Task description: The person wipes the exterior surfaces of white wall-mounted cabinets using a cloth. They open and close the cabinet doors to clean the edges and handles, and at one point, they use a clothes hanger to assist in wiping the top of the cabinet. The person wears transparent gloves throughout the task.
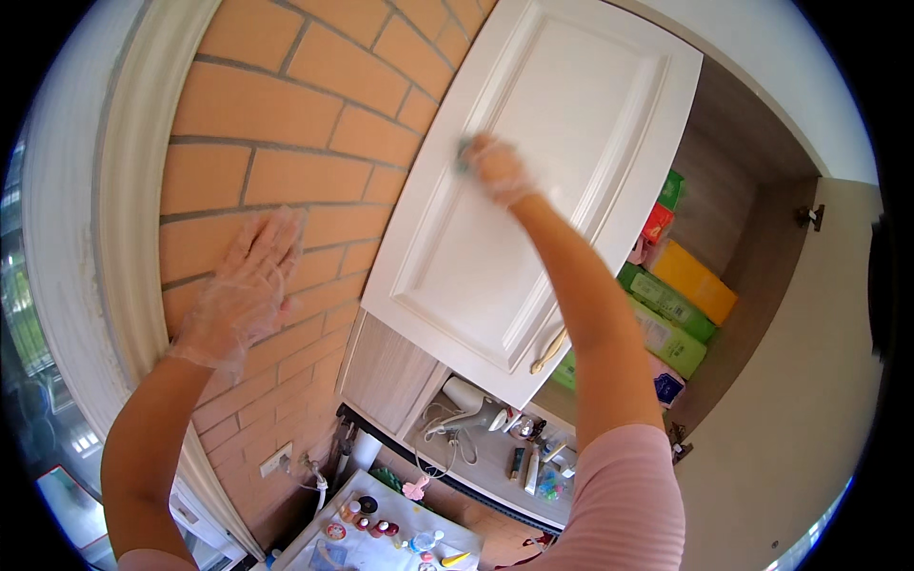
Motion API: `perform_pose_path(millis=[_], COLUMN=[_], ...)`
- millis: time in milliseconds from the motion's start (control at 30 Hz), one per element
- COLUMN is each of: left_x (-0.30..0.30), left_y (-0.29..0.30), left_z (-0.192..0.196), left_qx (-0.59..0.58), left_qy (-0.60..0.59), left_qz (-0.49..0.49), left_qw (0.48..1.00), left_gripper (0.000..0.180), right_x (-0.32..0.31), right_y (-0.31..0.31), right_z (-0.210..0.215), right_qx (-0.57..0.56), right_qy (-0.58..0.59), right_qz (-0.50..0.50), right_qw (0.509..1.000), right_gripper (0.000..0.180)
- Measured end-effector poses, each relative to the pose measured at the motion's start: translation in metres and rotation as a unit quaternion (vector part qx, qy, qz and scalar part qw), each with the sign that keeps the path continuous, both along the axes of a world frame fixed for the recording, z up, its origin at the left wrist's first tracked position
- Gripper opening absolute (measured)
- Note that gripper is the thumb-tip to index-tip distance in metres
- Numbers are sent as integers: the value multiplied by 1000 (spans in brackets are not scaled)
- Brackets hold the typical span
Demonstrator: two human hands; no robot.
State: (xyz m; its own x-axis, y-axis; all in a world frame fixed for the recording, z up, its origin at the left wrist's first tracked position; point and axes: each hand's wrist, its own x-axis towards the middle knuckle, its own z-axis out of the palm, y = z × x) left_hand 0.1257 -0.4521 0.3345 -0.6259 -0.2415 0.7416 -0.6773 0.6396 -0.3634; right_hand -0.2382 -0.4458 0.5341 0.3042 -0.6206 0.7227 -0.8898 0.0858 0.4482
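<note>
My left hand [248, 285], in a clear plastic glove, lies flat with its fingers stretched against the orange brick wall [257, 105]. My right hand [499, 169], gloved the same way and smeared by motion, is closed around a small dark green wad [465, 155]. It presses this wad to the left side of the white cabinet door [571, 105], near the raised panel's edge. The wad is too blurred to tell its kind. A brass-coloured handle [549, 351] sits at the door's lower right corner.
Green and yellow packs [692, 280] fill the cabinet beside an open door [819, 381]. On the lower shelf lie a white hair dryer [468, 404] with its cord and small items. Bottles [381, 527] stand on a white top below. A window frame [143, 190] borders the left.
</note>
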Motion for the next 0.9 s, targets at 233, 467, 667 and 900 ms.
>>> perform_pose_path(millis=[233,467,667,900], left_x=[-6,-1,3,0], left_y=[-1,0,-4,-3], left_z=[-3,-4,-5,-1], left_qx=[-34,-21,-11,11], left_qy=[-36,-30,-4,-16], left_qz=[79,71,18,26], left_qw=[996,997,1000,999], left_gripper=[62,61,61,62], right_x=[-27,-1,19,3], right_y=[22,77,21,1], right_z=[-60,82,-93,-136], right_qx=[39,-216,33,76], right_qy=[83,112,-41,104], right_qz=[-88,-164,-103,-143], right_qw=[992,956,993,981], right_gripper=[29,19,18,17])
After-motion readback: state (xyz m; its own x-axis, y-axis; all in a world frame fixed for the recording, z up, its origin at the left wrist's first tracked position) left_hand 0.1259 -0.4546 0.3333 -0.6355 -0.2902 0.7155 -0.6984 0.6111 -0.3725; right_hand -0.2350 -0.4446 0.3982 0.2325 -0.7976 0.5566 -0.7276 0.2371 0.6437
